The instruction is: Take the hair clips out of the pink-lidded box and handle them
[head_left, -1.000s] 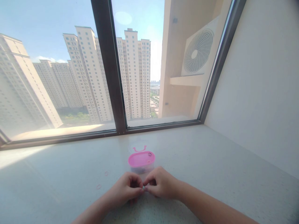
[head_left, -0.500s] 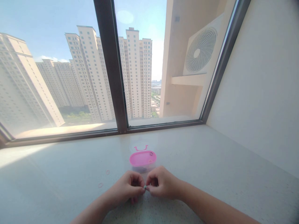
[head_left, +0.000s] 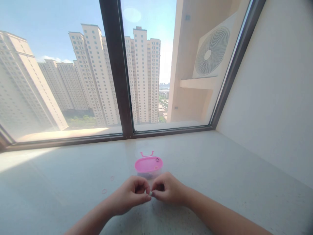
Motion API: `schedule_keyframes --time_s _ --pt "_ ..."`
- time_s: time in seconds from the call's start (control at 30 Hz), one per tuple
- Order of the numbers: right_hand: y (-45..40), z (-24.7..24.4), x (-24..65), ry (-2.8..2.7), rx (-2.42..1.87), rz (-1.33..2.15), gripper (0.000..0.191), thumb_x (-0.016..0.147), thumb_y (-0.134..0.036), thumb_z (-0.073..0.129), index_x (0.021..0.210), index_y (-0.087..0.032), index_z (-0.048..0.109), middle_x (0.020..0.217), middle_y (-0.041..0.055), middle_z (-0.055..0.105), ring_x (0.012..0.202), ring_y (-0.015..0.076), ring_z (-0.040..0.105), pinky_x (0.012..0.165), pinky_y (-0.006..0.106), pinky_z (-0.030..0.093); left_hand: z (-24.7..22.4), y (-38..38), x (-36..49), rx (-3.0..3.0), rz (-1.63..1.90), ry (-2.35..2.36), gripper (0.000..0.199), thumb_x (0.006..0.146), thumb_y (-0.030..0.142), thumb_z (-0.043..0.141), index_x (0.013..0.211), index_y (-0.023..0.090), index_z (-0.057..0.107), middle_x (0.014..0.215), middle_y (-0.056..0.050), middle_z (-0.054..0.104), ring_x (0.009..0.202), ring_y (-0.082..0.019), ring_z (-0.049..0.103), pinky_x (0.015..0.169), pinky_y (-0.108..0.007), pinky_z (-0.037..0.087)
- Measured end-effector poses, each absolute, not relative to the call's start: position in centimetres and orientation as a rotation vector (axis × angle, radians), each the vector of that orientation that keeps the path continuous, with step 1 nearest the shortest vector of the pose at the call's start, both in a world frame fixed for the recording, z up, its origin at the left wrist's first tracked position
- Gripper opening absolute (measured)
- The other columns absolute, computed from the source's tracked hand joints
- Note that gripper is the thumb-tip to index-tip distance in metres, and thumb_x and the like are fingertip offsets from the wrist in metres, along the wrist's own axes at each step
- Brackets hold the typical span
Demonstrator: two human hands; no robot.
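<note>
My left hand [head_left: 128, 192] and my right hand [head_left: 168, 189] meet in front of me, their fingertips pinching a tiny pale item [head_left: 150, 193] between them. Its exact kind is too small to tell. Just beyond my fingers stands a small clear plastic box [head_left: 148, 173] with a pink lid [head_left: 148, 164], its contents dark and unclear. A pink plastic handle [head_left: 146, 153] lies behind it. A small dark rubber band [head_left: 157, 159] rests on the lid. Left of my left hand, two pink rubber bands [head_left: 104, 191] [head_left: 111, 178] lie on the sill.
The speckled pale stone windowsill [head_left: 61, 176] runs beneath my hands, ending at a dark window frame [head_left: 122, 137] ahead and a white wall [head_left: 264, 98] on the right. Outside the glass are tower blocks and an air-conditioner unit [head_left: 211, 50].
The whole view has shifted slightly and levelled, so the window and box sit a little differently. My hands stay together, still pinching the tiny item.
</note>
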State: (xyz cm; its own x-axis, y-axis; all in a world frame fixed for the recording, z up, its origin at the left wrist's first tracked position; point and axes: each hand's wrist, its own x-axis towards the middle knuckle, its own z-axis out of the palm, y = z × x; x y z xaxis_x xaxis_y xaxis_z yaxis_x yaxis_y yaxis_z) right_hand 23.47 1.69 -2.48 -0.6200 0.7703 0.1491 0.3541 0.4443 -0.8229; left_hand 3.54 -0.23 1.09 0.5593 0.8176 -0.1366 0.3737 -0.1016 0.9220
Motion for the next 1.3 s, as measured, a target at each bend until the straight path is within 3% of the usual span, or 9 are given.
schedule_keyframes --time_s 0.3,0.47,0.73,1.3 --pt "1.7 -2.3 23.2 -2.266 -1.068 1.004 0.012 0.072 -0.020 0.063 0.069 -0.011 0.070 0.053 -0.0039 0.047 0.049 0.0060 0.037 0.047 0.018 0.028 3.9 1.8 1.6 2.007 0.944 1.399 0.021 0.082 0.036 0.056 0.077 0.017 0.062 0.054 0.007 0.029 0.052 -0.009 0.029 0.051 -0.022 0.024" --pt "1.7 -2.2 23.2 -2.267 -1.068 0.998 0.012 0.072 -0.019 0.062 0.070 -0.011 0.071 0.053 -0.0043 0.045 0.049 0.0058 0.036 0.047 0.018 0.027 3.4 3.4 0.3 2.184 1.040 1.444 0.015 0.081 0.030 0.055 0.074 0.018 0.063 0.070 0.001 0.050 0.063 -0.012 0.046 0.059 -0.022 0.036" --pt "1.7 -2.3 23.2 -2.232 -1.053 0.928 0.011 0.072 -0.019 0.063 0.066 -0.012 0.070 0.052 -0.0044 0.046 0.049 0.0057 0.037 0.047 0.018 0.027 1.7 3.4 1.9 2.235 0.974 1.430 0.012 0.082 0.025 0.052 0.076 0.020 0.061 0.088 -0.002 0.053 0.068 -0.013 0.051 0.063 -0.024 0.043" --pt "1.6 -2.4 23.3 -2.233 -1.055 0.943 0.012 0.072 -0.018 0.062 0.065 -0.012 0.069 0.051 -0.0046 0.045 0.048 0.0054 0.036 0.047 0.018 0.027 1.8 3.9 1.7 2.056 0.824 1.531 0.017 0.077 0.032 0.054 0.071 0.018 0.062 0.085 -0.003 0.057 0.074 -0.017 0.056 0.069 -0.030 0.044"
